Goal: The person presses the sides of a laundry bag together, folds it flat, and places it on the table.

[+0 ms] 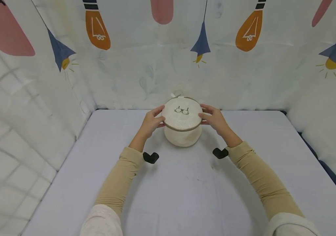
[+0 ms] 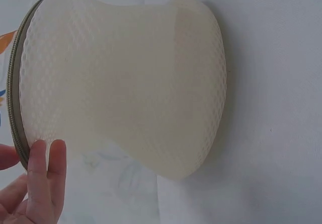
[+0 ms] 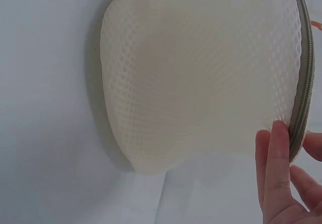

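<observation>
The space is closed at the back by a whitish hanging cloth (image 1: 168, 77), on which orange bulbs (image 1: 98, 31), blue lamps (image 1: 201, 41) and pink shapes (image 1: 162, 12) are printed. On the left side, a pattern of grey lines (image 1: 11, 164) can be seen on the white covering. The table (image 1: 171, 200) is covered with a pale, slightly bluish white surface.

Near the far edge of this table, at about the middle of its width, a cream mesh bag (image 1: 182, 136) is held upright by two hands. Its round top is turned toward the head camera, and a small drawing of glasses (image 1: 181, 110) is shown on it. This top is surrounded by an olive-brown zipper (image 3: 303, 73). Below the zipper, the mesh wall is narrowed at the middle and widened again toward the bottom. By the head view alone, it cannot be told surely if the bottom is touching the table.

The left side of the rim is pinched by the left hand (image 1: 151, 122), between the thumb and the fingers. The right side is pinched in the same way by the right hand (image 1: 216, 121). The forearms are covered by tan sleeves (image 1: 116, 185), and beside each wrist a small black piece (image 1: 151, 157) is seen.
</observation>
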